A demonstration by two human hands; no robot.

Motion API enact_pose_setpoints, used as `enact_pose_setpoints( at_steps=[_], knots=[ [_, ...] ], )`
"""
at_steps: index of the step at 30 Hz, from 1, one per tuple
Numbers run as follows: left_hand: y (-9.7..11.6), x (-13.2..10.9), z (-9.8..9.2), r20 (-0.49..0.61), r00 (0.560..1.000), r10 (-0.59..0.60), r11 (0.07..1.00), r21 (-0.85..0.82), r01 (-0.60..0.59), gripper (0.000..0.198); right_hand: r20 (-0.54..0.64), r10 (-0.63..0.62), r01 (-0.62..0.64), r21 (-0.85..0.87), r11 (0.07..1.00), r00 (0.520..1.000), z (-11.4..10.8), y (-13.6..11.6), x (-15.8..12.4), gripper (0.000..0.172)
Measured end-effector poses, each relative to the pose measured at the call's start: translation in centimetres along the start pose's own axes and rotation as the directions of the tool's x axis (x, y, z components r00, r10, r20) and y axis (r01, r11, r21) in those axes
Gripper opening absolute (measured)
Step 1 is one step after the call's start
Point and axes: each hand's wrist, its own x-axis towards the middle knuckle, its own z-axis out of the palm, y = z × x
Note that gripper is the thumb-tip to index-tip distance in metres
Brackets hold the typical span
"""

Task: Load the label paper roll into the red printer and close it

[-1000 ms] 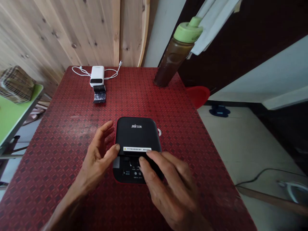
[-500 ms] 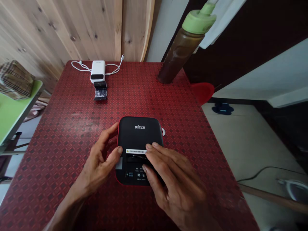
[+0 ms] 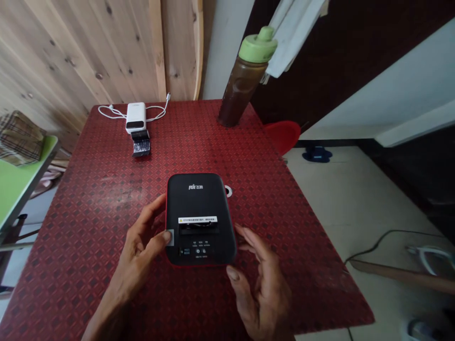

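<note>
A black device with a red rim [image 3: 199, 203] lies on the red patterned table [image 3: 117, 180], a white label strip across its middle above a slot. On its left edge rests my left hand [image 3: 142, 241], with the thumb on a small pale sticker and the fingers along the side, partly hidden. My right hand [image 3: 263, 279] is at the device's lower right corner, thumb and fingers apart, holding nothing. Part of a white ring-shaped thing [image 3: 228, 191] shows beside the device's right edge.
A white power bank [image 3: 136, 115] with a white cable and a black strip [image 3: 141, 144] lies at the back left. A brown bottle with a green lid [image 3: 241, 80] stands at the back right. Beyond the table are a red seat [image 3: 284, 136] and a plaid bag [image 3: 21, 137].
My right hand has moved off the top of the device to its lower right side and spread its fingers. The label and slot are uncovered. The whole view has shifted a little.
</note>
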Motion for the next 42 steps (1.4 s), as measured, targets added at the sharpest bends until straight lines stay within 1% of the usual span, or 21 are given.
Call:
enact_pose_setpoints(
  at_steps=[4, 8, 12, 18, 23, 27, 30, 33, 38, 42],
  knots=[
    [-0.3, 0.2, -0.2, 0.007, 1.000, 0.008, 1.000, -0.003, -0.008, 0.059, 0.079, 0.018, -0.019, 0.016, 1.000, 0.997, 1.7, 0.1, -0.8, 0.063],
    [-0.3, 0.3, -0.4, 0.015, 0.999, 0.033, 0.999, 0.022, -0.033, 0.058, 0.103, -0.005, -0.005, 0.095, 0.995, 0.995, 3.4, 0.7, -0.7, 0.067],
    [-0.1, 0.3, -0.2, 0.014, 1.000, 0.023, 0.998, 0.060, -0.024, 0.058, 0.134, 0.000, -0.016, 0.118, 0.993, 0.991, 4.2, 1.5, -1.0, 0.068],
    [0.3, -0.1, 0.3, -0.033, 0.999, -0.034, 0.998, 0.058, 0.036, 0.059, 0.148, 0.010, -0.028, 0.116, 0.993, 0.989, 4.1, 1.8, -1.4, 0.066],
    [0.3, -0.1, 0.6, -0.039, 0.999, -0.031, 0.999, 0.043, 0.032, 0.060, 0.164, 0.020, -0.044, 0.144, 0.989, 0.986, 4.0, 1.7, -1.2, 0.070],
    [0.1, -0.2, 0.8, -0.082, 0.996, -0.040, 0.998, 0.039, 0.043, 0.062, 0.134, 0.011, -0.031, 0.148, 0.988, 0.991, 4.1, 1.7, -1.0, 0.074],
    [0.0, -0.2, 1.0, -0.105, 0.994, -0.042, 0.997, 0.059, 0.048, 0.061, 0.128, 0.002, -0.021, 0.147, 0.989, 0.992, 4.1, 1.6, -0.9, 0.071],
    [0.0, -0.1, 1.2, -0.086, 0.996, -0.025, 0.997, 0.068, 0.031, 0.059, 0.130, -0.005, -0.017, 0.172, 0.985, 0.992, 3.9, 1.5, -0.7, 0.065],
    [-0.6, -0.6, 1.7, -0.061, 0.998, 0.012, 0.999, -0.038, -0.014, 0.060, 0.159, 0.004, -0.039, 0.217, 0.975, 0.987, 3.3, 1.4, -0.3, 0.066],
    [-0.9, -1.4, 1.5, -0.031, 0.998, 0.047, 0.999, 0.004, -0.047, 0.058, 0.175, -0.010, -0.027, 0.207, 0.978, 0.985, 2.9, 1.3, -0.3, 0.065]
  ],
)
